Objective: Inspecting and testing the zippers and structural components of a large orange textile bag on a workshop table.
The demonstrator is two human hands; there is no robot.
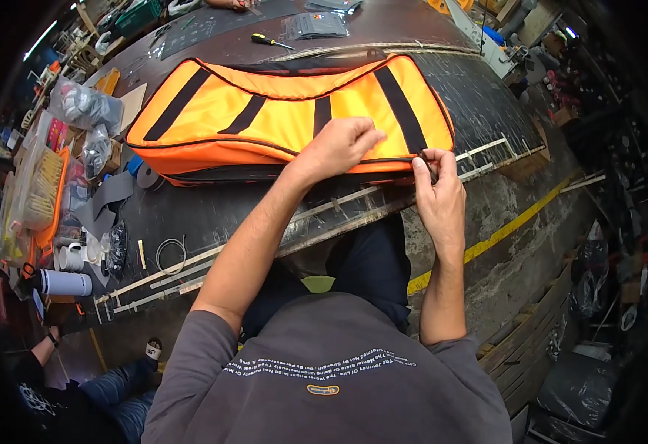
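Note:
A long orange bag with black straps across its top and a black-trimmed edge lies on the dark worktable. Over its near edge, right of the middle, is my left hand, fingers curled together; whatever they may pinch is too small to make out. My right hand is at the bag's near right corner, thumb and fingers closed on the black-trimmed edge there. Something small and dark shows between those fingers, its kind unclear.
The worktable carries wooden strips along its near edge, a wire coil and a grey roll. A screwdriver and plastic-wrapped packets lie beyond the bag. Bins and a white mug crowd the left. Another person's leg shows lower left.

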